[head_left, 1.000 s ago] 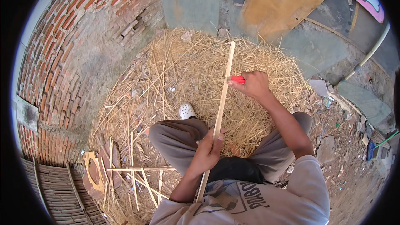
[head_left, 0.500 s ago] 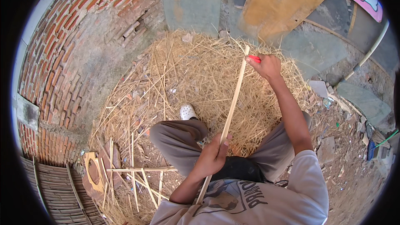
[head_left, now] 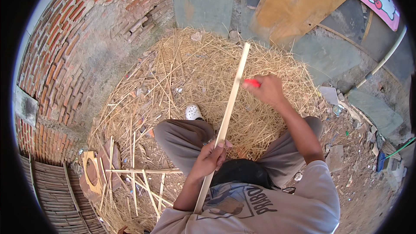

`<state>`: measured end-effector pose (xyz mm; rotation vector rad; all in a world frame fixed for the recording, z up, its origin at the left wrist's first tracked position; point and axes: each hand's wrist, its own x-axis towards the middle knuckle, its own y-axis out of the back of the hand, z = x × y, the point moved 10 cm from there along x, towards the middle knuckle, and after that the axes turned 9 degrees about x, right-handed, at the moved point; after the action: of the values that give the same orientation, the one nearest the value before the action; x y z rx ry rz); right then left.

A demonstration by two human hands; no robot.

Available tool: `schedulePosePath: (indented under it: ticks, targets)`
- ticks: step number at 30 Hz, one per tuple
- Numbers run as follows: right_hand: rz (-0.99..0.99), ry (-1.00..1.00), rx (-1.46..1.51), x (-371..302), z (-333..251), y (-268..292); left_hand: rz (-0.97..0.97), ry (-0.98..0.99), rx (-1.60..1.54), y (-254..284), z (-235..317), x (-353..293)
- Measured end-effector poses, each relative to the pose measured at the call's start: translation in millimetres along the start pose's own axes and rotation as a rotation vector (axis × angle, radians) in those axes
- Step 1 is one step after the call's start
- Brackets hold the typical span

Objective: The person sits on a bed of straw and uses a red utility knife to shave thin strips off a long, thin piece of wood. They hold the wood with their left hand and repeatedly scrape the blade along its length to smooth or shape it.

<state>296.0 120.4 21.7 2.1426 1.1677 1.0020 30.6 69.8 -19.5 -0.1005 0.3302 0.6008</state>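
Observation:
A long, pale strip of split bamboo [head_left: 231, 104] slants up and away from my body, its lower end against my shirt. My left hand [head_left: 209, 160] is closed around its lower part. In my right hand [head_left: 269, 91] is a small red-handled cutting tool [head_left: 252, 82], whose working end meets the strip's right edge above the middle. Motion blurs that tool and the fingers on it, so its blade cannot be made out. Thin straw-like shavings [head_left: 203, 65] cover the ground beyond my crossed legs.
Several cut strips [head_left: 147, 171] lie at my left, by a wooden piece with a round cutout [head_left: 92, 171]. A brick wall [head_left: 60, 69] rises on the left. Boards [head_left: 303, 6] lean at the back, with rubble [head_left: 368, 134] on the right. My white clog [head_left: 193, 112] rests among the shavings.
My right hand has drawn the red-handled tool down the bamboo strip toward me. The strip's far end has swung left, and my left hand has shifted slightly left with it.

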Motion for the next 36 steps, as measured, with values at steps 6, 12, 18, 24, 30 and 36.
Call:
schedulePosePath:
  ticks: [6, 12, 18, 24, 30, 36]
  targets:
    - [-0.074, 0.303, 0.010, -45.0, -79.1, -27.3, 0.096, -0.029, 0.040, 10.8, 10.2, 6.3]
    - [-0.064, 0.304, 0.006, -44.6, -78.7, -33.4, 0.170, -0.119, 0.173, 9.9, 22.0, 11.0]
    - [0.001, 0.355, -0.028, -34.8, -59.1, -40.0, 0.165, -0.096, 0.194, 9.8, 15.2, 14.7]
    - [0.077, 0.406, -0.062, -28.8, -51.5, -37.7, 0.146, -0.112, 0.167, 8.1, 17.5, 21.4]
    - [0.017, 0.071, -0.144, 14.2, 5.5, -24.5, 0.102, -0.087, 0.107, 1.9, 6.9, 12.5]
    - [0.145, 0.040, -0.161, 18.0, 25.9, -10.2, 0.080, -0.107, 0.192, -8.0, 0.7, 2.1]
